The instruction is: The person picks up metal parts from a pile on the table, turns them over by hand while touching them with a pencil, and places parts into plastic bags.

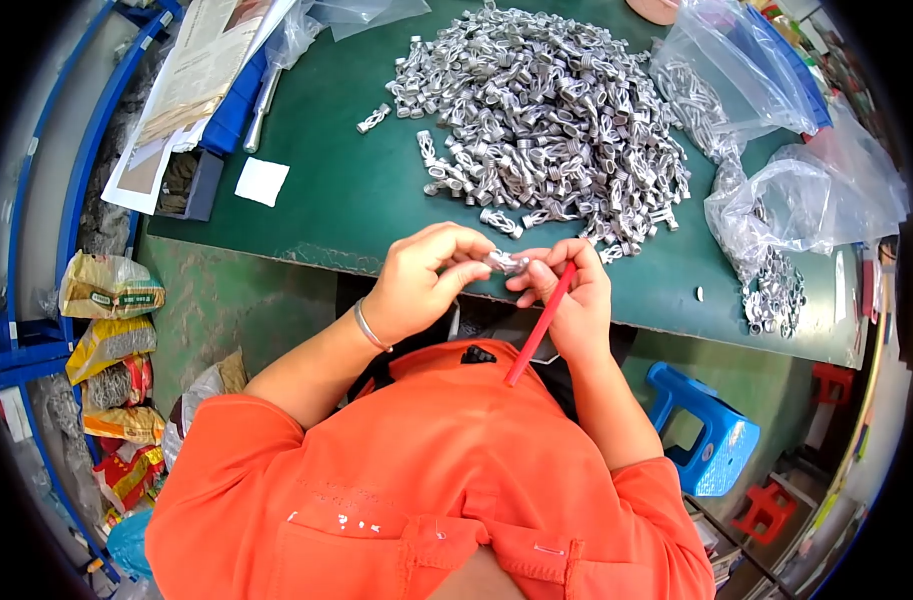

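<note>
Over the table's front edge, my left hand (422, 280) pinches a small silvery metal piece with a twisted, openwork body (505, 262) between thumb and fingers. My right hand (577, 298) is closed around a slim red stick (540, 328), which slants down toward my body. The right fingertips meet the other end of the metal piece; a red tip, if any, is hidden by the hand. Just beyond my fingers lies a loose similar piece (501, 223), in front of a large heap of such metal pieces (547, 110).
Clear plastic bags (767, 180) and small metal rings (775, 300) lie on the right of the green table (317, 190). At left are a white paper square (263, 182) and a grey bin (192, 185). A blue stool (712, 440) stands below right; sacks (112, 285) line the left shelf.
</note>
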Motion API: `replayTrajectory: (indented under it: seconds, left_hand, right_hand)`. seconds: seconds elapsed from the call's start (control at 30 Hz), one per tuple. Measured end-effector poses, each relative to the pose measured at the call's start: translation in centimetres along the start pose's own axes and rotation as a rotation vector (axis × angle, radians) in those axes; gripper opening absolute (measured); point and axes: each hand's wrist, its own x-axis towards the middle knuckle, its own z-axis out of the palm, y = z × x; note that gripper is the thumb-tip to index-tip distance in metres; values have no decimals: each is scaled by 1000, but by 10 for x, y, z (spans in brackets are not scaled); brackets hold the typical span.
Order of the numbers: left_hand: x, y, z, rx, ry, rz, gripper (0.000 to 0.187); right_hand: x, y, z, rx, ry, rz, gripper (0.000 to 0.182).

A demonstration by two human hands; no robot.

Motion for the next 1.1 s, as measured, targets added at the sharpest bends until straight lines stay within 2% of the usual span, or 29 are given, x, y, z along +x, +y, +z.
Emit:
replayTrajectory:
  seconds: [0.03, 0.07, 0.13, 0.17, 0.2, 0.27, 0.3, 0.33, 0.4, 0.47, 0.53, 0.6, 0.67, 0.77, 0.83, 0.87, 0.93, 0.97, 1.0, 1.1]
  left_hand:
    - [0, 4, 0, 44, -11, 79, 13]
    - [1, 7, 0, 43, -10, 77, 13]
    - [3, 9, 1, 111, -43, 254, 17]
    - [0, 8, 3, 2, -50, 141, 20]
    - [-1, 7, 5, 1, -51, 139, 20]
    - [-3, 3, 9, -92, -27, 111, 20]
    - [-4, 2, 10, -95, -30, 110, 20]
    - [-5, 2, 12, -85, -36, 107, 21]
    - [-6, 3, 11, -77, -42, 102, 22]
    - [-6, 6, 6, 24, -132, 137, 25]
    - [-4, 8, 1, 105, -63, 148, 26]
    - [0, 0, -8, 233, -5, 165, 24]
    - [4, -2, -12, 364, 12, 114, 22]
    - [6, -15, -8, 519, 34, 101, 22]
    - [7, -20, -6, 641, 0, 265, 21]
    - [6, -22, -5, 640, -2, 267, 21]
    - [4, -20, -1, 413, -10, 138, 19]
    - [4, -15, 1, 347, -1, 104, 16]
    - [3, -13, 2, 347, -1, 105, 16]
    - [0, -8, 4, 188, -40, 189, 12]
  right_hand:
    - [0, 3, -1, 73, -8, -8, 18]
    - [0, 6, -3, 72, -9, -6, 18]
    - [-3, 9, -6, 165, 0, -96, 22]
    - [-5, 8, -6, 141, 6, -158, 27]
    - [-6, 9, -6, 141, 8, -156, 27]
    - [-10, 11, -7, -9, 7, -367, 30]
    - [-13, 8, -4, 1, 10, -392, 33]
    - [-14, 7, -4, 0, 14, -392, 33]
    - [-17, 6, -5, -161, -34, -525, 34]
    - [-19, 6, -7, -162, -50, -529, 34]
    - [-20, 6, -10, -216, -112, -569, 33]
    - [-23, 5, -12, -129, -101, -495, 32]
    - [-23, 3, -21, -440, -165, -483, 30]
    - [-22, 1, -18, -496, -96, -435, 27]
    - [-18, 7, -20, -549, -42, -429, 23]
    - [-16, 11, -19, -550, -39, -430, 23]
    - [-12, 16, -14, -373, 92, -284, 19]
    - [-12, 14, -12, -389, 112, -228, 18]
    - [-11, 11, -9, -388, 112, -229, 18]
    - [-9, 3, -4, -67, 36, -39, 20]
